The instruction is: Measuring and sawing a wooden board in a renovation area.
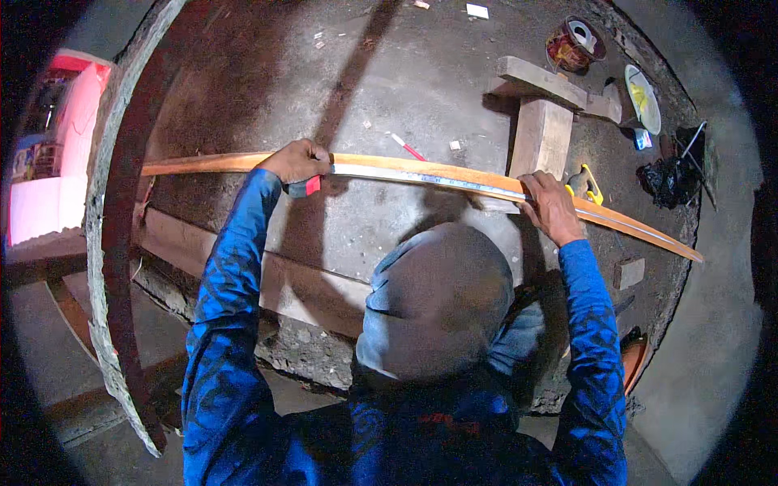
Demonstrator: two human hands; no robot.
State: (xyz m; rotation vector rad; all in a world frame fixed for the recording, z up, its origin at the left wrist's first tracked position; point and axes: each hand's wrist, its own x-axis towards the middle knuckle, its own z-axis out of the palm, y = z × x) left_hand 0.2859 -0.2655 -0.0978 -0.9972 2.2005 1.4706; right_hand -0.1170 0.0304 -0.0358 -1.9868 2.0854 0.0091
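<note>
A long, thin wooden strip runs across in front of me from far left to far right. My left hand is closed on a red and black tape measure and rests at the strip's near edge. The pale metal tape blade is drawn out from it along the strip, past my right hand and on toward the strip's right end. With thumb and fingers, my right hand pinches the strip and blade together. Its palm side is hidden.
Behind the strip stands a wooden stand with a crosspiece. Close by are a yellow-handled tool, a red pencil, a round tin, a pale bowl and a black plastic bag. A rough-edged wall rises at left.
</note>
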